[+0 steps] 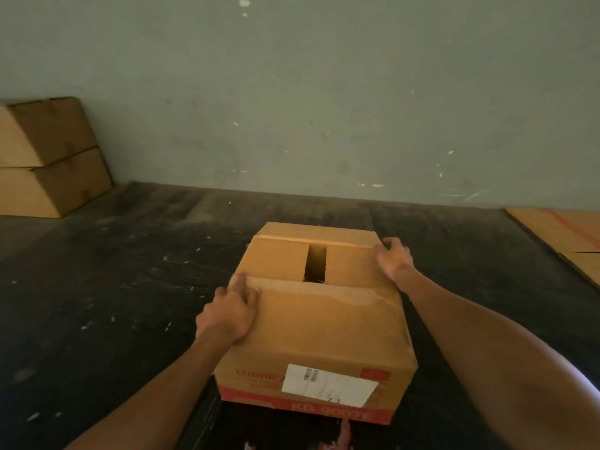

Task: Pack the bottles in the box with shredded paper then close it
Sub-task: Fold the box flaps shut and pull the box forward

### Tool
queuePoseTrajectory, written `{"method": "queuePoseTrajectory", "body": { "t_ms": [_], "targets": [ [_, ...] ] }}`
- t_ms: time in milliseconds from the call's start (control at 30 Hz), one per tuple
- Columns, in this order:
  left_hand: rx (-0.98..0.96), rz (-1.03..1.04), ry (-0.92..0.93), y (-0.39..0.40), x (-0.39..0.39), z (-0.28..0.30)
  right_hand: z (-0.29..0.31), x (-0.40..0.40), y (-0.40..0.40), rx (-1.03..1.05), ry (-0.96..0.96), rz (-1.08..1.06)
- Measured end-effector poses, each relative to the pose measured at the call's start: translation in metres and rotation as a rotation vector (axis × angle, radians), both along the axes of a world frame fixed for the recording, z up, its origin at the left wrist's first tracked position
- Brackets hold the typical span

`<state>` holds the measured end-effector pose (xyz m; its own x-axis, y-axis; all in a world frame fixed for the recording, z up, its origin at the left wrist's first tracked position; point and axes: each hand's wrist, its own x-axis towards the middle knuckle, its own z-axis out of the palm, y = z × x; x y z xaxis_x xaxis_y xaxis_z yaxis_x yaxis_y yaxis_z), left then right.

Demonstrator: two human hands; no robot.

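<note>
A brown cardboard box (328,326) with red print and a white label on its near side sits on the dark floor in front of me. Its near top flap is folded down. Two inner flaps lie flat with a dark gap (315,263) between them, and the far flap is partly down. My left hand (231,311) rests flat on the near flap at the box's left edge. The far right corner of the box top is under my right hand (393,258), fingers curled over the edge. No bottles or shredded paper are visible; the contents are hidden.
Two stacked cardboard boxes (48,157) stand against the green wall at the far left. A flattened carton (565,235) with red stripes lies on the floor at the right. The dark floor around the box is speckled with pale scraps.
</note>
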<state>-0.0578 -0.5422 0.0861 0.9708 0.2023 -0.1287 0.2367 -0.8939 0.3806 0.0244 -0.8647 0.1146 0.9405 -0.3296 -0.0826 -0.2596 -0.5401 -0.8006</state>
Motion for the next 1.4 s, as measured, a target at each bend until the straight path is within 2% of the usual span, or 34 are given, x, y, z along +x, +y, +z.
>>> {"method": "queuePoseTrajectory", "body": {
  "t_ms": [167,300,567,667,800,900,1033,1133,1233,1400],
  "targets": [
    [0.035,0.035,-0.013,0.0,0.001,-0.005,-0.013,0.048,-0.009,0.052,0.134,-0.068],
    [0.058,0.075,-0.001,0.0,0.001,-0.007,-0.011,0.069,-0.013,0.155,0.134,-0.042],
    [0.056,0.124,-0.013,-0.008,0.001,-0.007,0.02,0.07,0.0,0.41,-0.253,-0.114],
    [0.052,0.125,-0.012,-0.009,0.0,-0.005,0.034,0.056,0.006,0.49,-0.439,-0.095],
    [-0.003,0.146,-0.044,-0.014,-0.005,-0.001,0.03,0.019,0.01,0.563,-0.571,-0.13],
    [-0.059,0.155,-0.107,-0.015,-0.01,0.002,0.013,-0.017,0.009,0.481,-0.551,-0.102],
    [-0.087,0.14,-0.173,-0.014,-0.014,0.002,-0.009,-0.058,0.011,0.269,-0.272,0.11],
    [-0.074,0.099,-0.193,-0.012,-0.012,-0.002,-0.019,-0.071,0.011,-0.128,-0.07,0.317],
    [-0.009,0.049,-0.118,-0.008,-0.008,-0.001,-0.024,-0.08,0.016,-0.439,0.097,0.419],
    [0.074,-0.002,-0.076,-0.008,-0.004,0.005,-0.025,-0.09,0.029,-0.529,0.224,0.387]
  ]
}}
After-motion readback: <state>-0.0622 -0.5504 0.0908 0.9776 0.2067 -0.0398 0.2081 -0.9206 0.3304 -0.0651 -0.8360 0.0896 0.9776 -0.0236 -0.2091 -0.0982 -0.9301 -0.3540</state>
